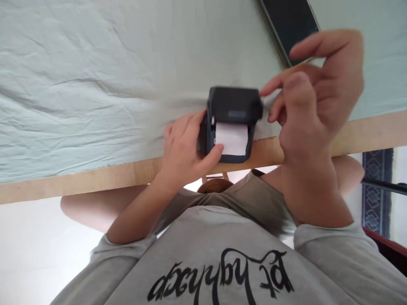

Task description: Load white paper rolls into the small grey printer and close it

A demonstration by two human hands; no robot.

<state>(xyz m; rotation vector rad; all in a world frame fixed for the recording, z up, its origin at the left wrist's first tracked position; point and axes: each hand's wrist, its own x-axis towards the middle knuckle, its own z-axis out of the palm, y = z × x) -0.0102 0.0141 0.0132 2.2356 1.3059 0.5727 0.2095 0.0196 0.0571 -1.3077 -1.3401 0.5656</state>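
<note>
A small black receipt printer sits near the table's front edge with its lid raised. White paper lies in its bay. My left hand grips the printer's left side, the thumb reaching over the near rim onto the paper's corner and the fingers along the outer wall, partly hidden. To the right, my right hand is raised with fingers loosely bent and apart, slightly blurred. One fingertip is at the lid's right corner; whether it touches cannot be told. Nothing shows between these fingers.
A dark phone-like slab lies at the upper right, partly behind my right hand. Wrinkled pale green cloth covers the table, whose wooden edge runs in front of my lap. A round wooden stool seat shows below.
</note>
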